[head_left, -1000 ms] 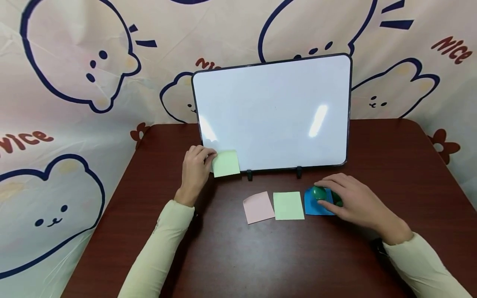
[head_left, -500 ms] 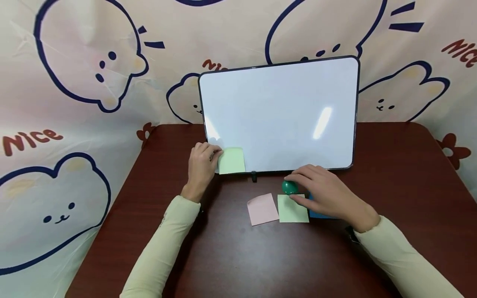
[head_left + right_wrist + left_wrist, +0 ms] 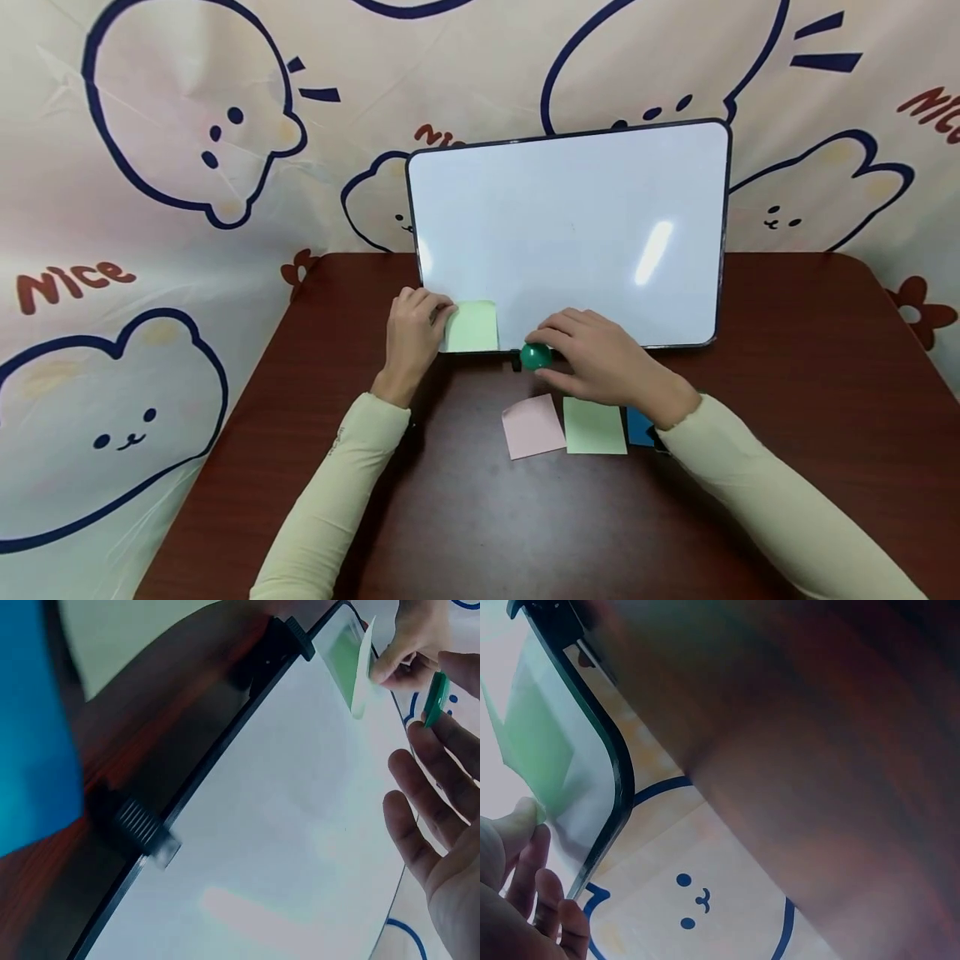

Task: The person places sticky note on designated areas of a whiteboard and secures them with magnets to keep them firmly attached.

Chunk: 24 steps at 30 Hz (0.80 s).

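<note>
In the head view my left hand [image 3: 412,333] pinches the left edge of a light green sticky note [image 3: 474,327] at the lower left corner of a whiteboard [image 3: 570,242]. The left wrist view shows thumb and forefinger on the edge of that note [image 3: 544,750]. My right hand [image 3: 600,360] grips a round green magnet [image 3: 535,357] by its rim, in front of the board's lower edge and right of the note. Seen edge-on in the right wrist view, the magnet [image 3: 436,699] is a thin disc between thumb and fingers, the other fingers spread.
Pink [image 3: 534,427], light green [image 3: 595,426] and blue [image 3: 640,427] sticky notes lie in a row on the dark wooden table [image 3: 480,517]; my right forearm partly covers the blue one. Black clips [image 3: 139,825] support the board. A cartoon-print cloth [image 3: 172,267] hangs behind.
My right hand has carried the green magnet leftward from over the blue note to the board's lower edge. My left hand has brought the note's lower edge back against the board.
</note>
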Each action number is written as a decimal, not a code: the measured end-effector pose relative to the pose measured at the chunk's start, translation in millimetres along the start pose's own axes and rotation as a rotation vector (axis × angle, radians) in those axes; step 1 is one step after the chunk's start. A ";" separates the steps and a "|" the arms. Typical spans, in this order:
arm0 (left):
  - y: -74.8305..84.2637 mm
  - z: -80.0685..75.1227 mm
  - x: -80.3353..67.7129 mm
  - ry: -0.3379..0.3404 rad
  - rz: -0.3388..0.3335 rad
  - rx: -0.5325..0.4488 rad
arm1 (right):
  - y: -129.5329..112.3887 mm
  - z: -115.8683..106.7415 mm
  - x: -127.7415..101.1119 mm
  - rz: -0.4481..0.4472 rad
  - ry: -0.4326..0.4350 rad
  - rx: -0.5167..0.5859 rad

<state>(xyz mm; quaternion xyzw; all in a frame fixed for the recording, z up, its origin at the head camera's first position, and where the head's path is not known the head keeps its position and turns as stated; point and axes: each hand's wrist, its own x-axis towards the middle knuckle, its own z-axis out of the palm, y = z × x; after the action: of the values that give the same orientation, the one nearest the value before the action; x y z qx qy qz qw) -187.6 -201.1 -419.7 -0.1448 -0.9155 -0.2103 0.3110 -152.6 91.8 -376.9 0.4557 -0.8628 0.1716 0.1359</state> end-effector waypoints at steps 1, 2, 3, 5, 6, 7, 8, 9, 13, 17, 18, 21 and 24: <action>-0.8 -0.9 0.0 0.003 -0.003 0.001 | -0.4 2.0 4.8 -0.006 0.003 0.003; -1.4 -1.7 0.1 0.006 -0.007 0.003 | -0.8 3.9 9.5 -0.011 0.007 0.004; -1.8 -2.4 0.1 0.011 -0.008 0.006 | -1.3 5.3 13.8 -0.014 0.009 0.007; -2.0 -2.7 0.2 0.009 -0.008 0.014 | -1.9 8.0 21.5 -0.016 0.009 0.006; -1.7 -2.8 0.5 0.007 -0.006 0.016 | -2.0 9.3 25.0 -0.017 0.007 0.002; -1.6 -2.7 0.7 0.003 -0.005 0.019 | -2.2 10.6 28.3 -0.018 0.003 -0.001; -1.8 -2.3 0.9 0.000 -0.003 0.024 | -2.5 11.6 31.7 -0.018 -0.001 -0.006; -1.9 -2.0 1.1 -0.004 -0.003 0.029 | -3.0 12.6 35.3 -0.018 -0.005 -0.010; 1.1 0.2 2.2 -0.011 -0.015 0.037 | -4.0 15.8 46.5 -0.002 -0.020 -0.032; 1.7 -1.7 2.3 -0.014 -0.039 0.037 | -6.1 19.7 59.7 0.026 -0.028 -0.053; 1.4 -1.9 2.3 -0.016 -0.045 0.035 | -6.4 20.8 62.9 0.034 -0.029 -0.059; 1.1 -2.1 2.1 -0.016 -0.057 0.022 | -6.6 24.5 71.5 0.056 -0.033 -0.087; 1.4 -0.5 1.9 -0.017 -0.062 0.011 | -5.6 28.6 77.6 0.064 -0.019 -0.114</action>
<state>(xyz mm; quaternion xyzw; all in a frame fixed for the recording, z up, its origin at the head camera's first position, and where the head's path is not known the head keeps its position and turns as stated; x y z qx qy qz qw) -188.3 -199.8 -417.7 -0.1164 -0.9232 -0.2137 0.2974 -192.7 19.5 -371.4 0.4209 -0.8866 0.1221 0.1477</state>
